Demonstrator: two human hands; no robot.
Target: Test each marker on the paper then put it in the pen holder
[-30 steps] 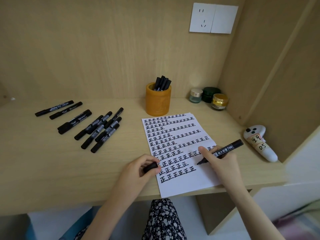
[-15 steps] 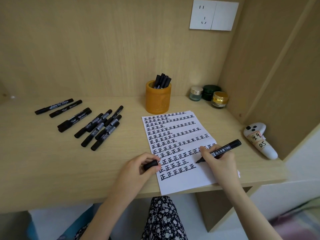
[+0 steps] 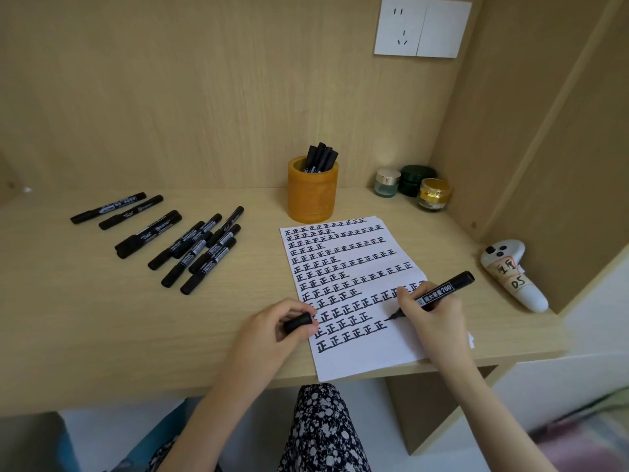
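A white paper (image 3: 360,356) full of rows of black written marks lies on the wooden desk (image 3: 102,321). My right hand (image 3: 434,315) grips an uncapped black marker (image 3: 442,291), its tip touching the paper at the end of a lower row. My left hand (image 3: 272,330) pinches the marker's black cap (image 3: 298,323) at the paper's left edge. Behind the paper stands an orange pen holder (image 3: 312,195) with several black markers (image 3: 320,159) in it. Several capped black markers (image 3: 194,250) lie in a loose group on the desk to the left.
Three small jars (image 3: 413,185) stand in the back right corner. A white controller with a handwritten label (image 3: 510,272) lies at the right by the side panel. A wall socket (image 3: 422,26) is on the back panel. The paper's bottom hangs over the desk's front edge.
My right hand has slid a little left and down, bringing the marker tip onto the paper after the last mark of a lower row. The left hand still holds the cap in place.
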